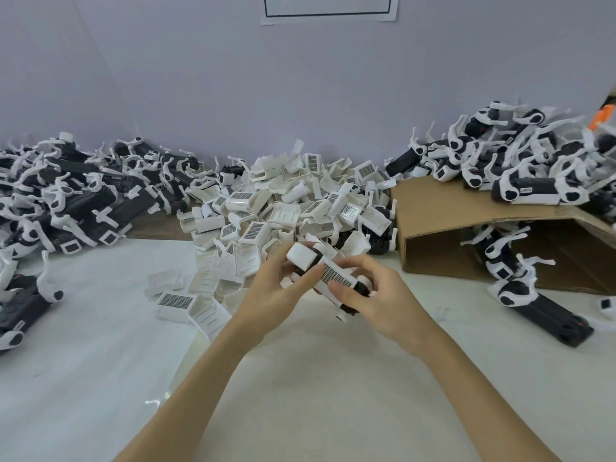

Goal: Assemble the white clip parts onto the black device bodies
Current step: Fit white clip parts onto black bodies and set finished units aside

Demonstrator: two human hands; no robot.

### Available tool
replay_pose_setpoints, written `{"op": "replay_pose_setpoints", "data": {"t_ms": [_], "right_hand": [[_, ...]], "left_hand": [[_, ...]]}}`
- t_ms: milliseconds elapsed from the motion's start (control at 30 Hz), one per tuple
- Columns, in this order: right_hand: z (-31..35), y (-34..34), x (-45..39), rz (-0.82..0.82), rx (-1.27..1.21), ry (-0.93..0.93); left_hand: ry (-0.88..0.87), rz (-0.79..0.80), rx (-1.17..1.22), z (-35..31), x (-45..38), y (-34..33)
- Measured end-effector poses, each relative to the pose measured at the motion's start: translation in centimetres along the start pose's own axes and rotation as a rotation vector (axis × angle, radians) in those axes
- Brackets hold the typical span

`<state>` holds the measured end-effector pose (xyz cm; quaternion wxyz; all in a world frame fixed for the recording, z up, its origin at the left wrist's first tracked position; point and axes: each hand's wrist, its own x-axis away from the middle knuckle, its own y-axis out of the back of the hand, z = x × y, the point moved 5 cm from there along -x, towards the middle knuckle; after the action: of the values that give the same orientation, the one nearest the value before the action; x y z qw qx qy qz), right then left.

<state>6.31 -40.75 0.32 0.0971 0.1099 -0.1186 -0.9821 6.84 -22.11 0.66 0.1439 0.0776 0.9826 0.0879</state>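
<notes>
Above the middle of the worktop point(316, 378), just in front of the heap of white clip parts point(283, 208), I hold one black device body point(358, 290) in the air between both hands. My left hand point(276, 291) curls around its far end, where a white block-shaped cap point(300, 256) sits, with my thumb lying along the white clip part point(335, 276) that rests on the body's upper side, its dark grid patch facing up. My right hand point(376, 295) grips the near end, fingers wrapped over the top and thumb pressing on the edge of the clip. The body lies tilted, far end higher and to the left.

Loose clip parts spill from the heap onto the worktop, several lying just beside my left wrist. A pile of black bodies with white straps point(66, 195) fills the far left. On the right, a brown cardboard box point(466, 228) lies on its side with more black and white units point(526, 161) stacked on top and a few spilling out in front of its opening.
</notes>
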Motion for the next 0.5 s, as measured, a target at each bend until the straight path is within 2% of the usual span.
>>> {"op": "replay_pose_setpoints", "data": {"t_ms": [133, 200, 300, 400, 433, 500], "right_hand": [[0.5, 0.2, 0.1, -0.052, 0.078, 0.077], [0.4, -0.2, 0.2, -0.059, 0.235, 0.128], [0.3, -0.9, 0.4, -0.099, 0.422, 0.182], [-0.2, 0.0, 0.2, -0.043, 0.274, 0.11], [-0.4, 0.3, 0.1, 0.023, 0.188, 0.071], [-0.4, 0.8, 0.1, 0.135, 0.031, 0.026]], "left_hand": [[0.004, -0.067, 0.032, -0.5, 0.1, -0.1], [0.044, -0.143, 0.056, -0.5, 0.1, -0.2], [0.027, -0.161, -0.117, -0.5, 0.2, -0.1], [-0.283, -0.123, -0.712, -1.5, 0.4, 0.5], [-0.357, -0.12, -0.794, -1.8, 0.3, 0.9], [-0.327, -0.076, -0.658, -2.1, 0.3, 1.5]]}}
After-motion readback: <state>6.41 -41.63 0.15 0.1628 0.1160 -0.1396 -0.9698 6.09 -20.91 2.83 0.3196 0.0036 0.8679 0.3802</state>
